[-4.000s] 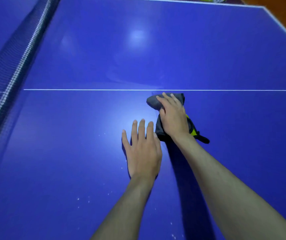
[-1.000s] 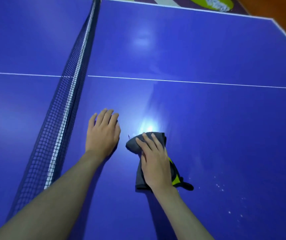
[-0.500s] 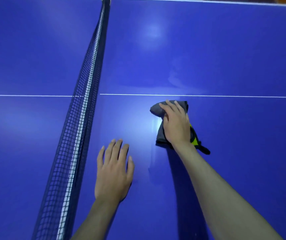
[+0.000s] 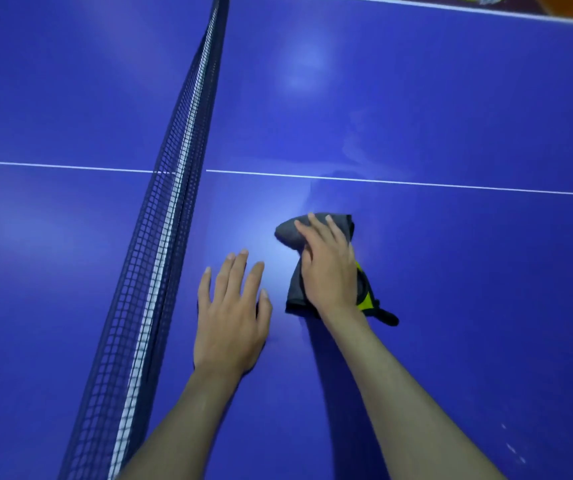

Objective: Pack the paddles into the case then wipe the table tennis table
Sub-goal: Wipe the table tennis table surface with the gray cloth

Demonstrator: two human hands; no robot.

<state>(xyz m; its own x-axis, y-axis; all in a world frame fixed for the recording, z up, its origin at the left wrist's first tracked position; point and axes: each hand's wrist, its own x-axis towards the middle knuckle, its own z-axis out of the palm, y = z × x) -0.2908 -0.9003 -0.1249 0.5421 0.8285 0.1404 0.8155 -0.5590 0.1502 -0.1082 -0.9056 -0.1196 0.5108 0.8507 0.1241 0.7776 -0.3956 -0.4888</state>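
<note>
A blue table tennis table (image 4: 451,116) fills the view. A bunched grey cloth (image 4: 288,232) with a yellow and black trim lies on it, right of the net and just below the white centre line. My right hand (image 4: 330,268) presses flat on the cloth with straight fingers. My left hand (image 4: 231,313) rests flat on the bare table surface, fingers spread, to the left of the cloth and close to the net. No paddles or case are in view.
The dark net (image 4: 170,216) with a white band runs from the bottom left up to the top centre. A white centre line (image 4: 416,183) crosses the table. Small white specks (image 4: 513,448) dot the surface at the lower right. The table's far edge (image 4: 451,6) shows at top right.
My right hand has slid the cloth a little back toward me from the centre line. My left hand has moved to the right, closer to the cloth.
</note>
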